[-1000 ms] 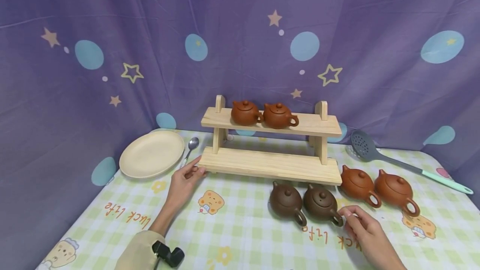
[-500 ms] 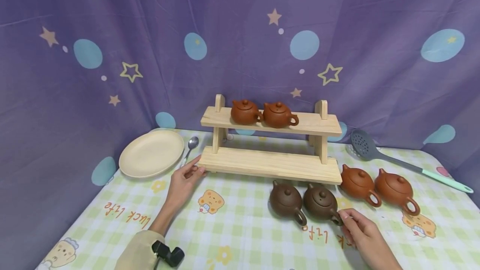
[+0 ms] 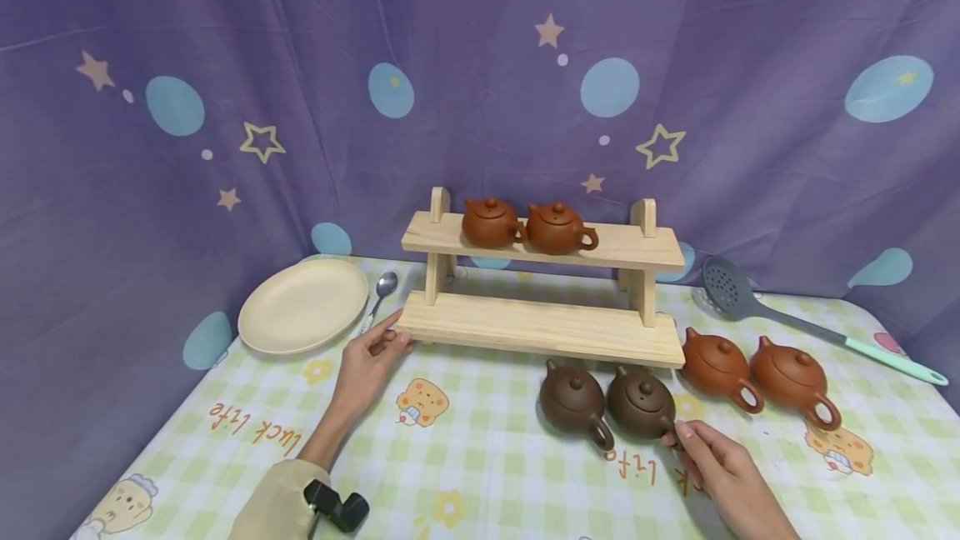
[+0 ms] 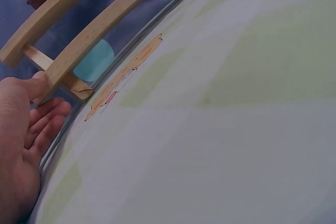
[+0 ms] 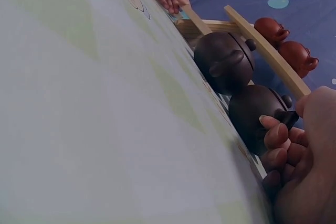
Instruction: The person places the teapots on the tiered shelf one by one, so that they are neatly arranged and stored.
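Note:
A two-tier wooden shelf (image 3: 540, 327) stands at the middle of the table, two reddish-brown teapots (image 3: 491, 223) on its upper board. My left hand (image 3: 367, 369) grips the left end of the lower board between thumb and fingers; the left wrist view shows the thumb against the board (image 4: 105, 19). In front of the shelf sit two dark brown teapots side by side. My right hand (image 3: 723, 465) pinches the handle of the right-hand dark teapot (image 3: 640, 402), its fingers covering most of that handle. The other dark teapot (image 3: 572, 398) stands just left of it, untouched.
Two more reddish-brown teapots (image 3: 716, 367) sit at the right, beyond my right hand. Behind them lies a slotted skimmer (image 3: 795, 323) with a mint handle. A cream plate (image 3: 303, 307) and a spoon (image 3: 384, 290) lie left of the shelf.
My right hand has shifted slightly left, its fingers now curled in round the dark teapot's handle. My left hand keeps its hold on the shelf, and the teapots stay in place.

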Demonstrator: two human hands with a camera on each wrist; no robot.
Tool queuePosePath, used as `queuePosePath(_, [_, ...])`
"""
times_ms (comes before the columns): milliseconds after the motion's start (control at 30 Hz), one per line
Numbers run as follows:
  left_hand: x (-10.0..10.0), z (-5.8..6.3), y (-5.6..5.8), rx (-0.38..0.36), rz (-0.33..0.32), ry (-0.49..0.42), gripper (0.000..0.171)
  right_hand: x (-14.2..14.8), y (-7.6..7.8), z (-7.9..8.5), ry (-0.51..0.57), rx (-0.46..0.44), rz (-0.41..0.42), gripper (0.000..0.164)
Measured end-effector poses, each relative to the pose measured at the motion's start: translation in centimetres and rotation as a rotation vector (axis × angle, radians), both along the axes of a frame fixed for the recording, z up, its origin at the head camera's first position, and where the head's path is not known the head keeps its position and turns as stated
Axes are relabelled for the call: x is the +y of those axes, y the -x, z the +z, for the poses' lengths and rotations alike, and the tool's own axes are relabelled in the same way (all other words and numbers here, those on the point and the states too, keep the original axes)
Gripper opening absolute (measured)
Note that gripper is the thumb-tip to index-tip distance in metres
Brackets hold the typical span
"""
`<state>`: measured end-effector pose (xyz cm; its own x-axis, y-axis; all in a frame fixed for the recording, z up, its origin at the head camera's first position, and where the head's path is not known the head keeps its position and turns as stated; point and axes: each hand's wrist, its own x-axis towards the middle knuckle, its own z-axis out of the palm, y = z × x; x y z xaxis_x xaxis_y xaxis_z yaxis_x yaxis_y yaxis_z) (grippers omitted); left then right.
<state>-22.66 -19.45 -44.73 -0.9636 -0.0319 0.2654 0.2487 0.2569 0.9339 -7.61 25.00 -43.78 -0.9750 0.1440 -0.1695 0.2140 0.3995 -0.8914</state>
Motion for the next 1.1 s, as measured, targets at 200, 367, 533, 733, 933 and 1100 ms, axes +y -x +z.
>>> queuePosePath(200, [-0.07, 0.05, 0.05, -0.002, 0.006, 0.015, 0.048, -0.05, 0.04, 0.12, -0.001, -0.017, -0.003, 0.042])
queuePosePath(367, [-0.08, 0.18, 0.03, -0.004, 0.003, 0.017, 0.048, -0.14, -0.01, -0.06, 0.020, 0.022, -0.001, 0.039])
queuePosePath(533, [-0.05, 0.19, 0.12, 0.001, 0.003, 0.022, 0.048, -0.11, -0.08, -0.24, 0.033, 0.046, 0.007, 0.038])
queuePosePath(733, [-0.02, 0.06, 0.17, 0.003, 0.011, 0.021, 0.048, -0.14, -0.05, -0.25, 0.019, 0.066, 0.014, 0.036])
queuePosePath(933, [0.01, -0.02, 0.12, 0.001, 0.015, 0.028, 0.048, 0.07, -0.20, -0.46, -0.006, 0.086, 0.013, 0.038])
queuePosePath(1100, [-0.03, -0.07, 0.07, -0.008, 0.008, 0.022, 0.048, 0.12, -0.25, -0.55, -0.019, 0.116, -0.008, 0.038])
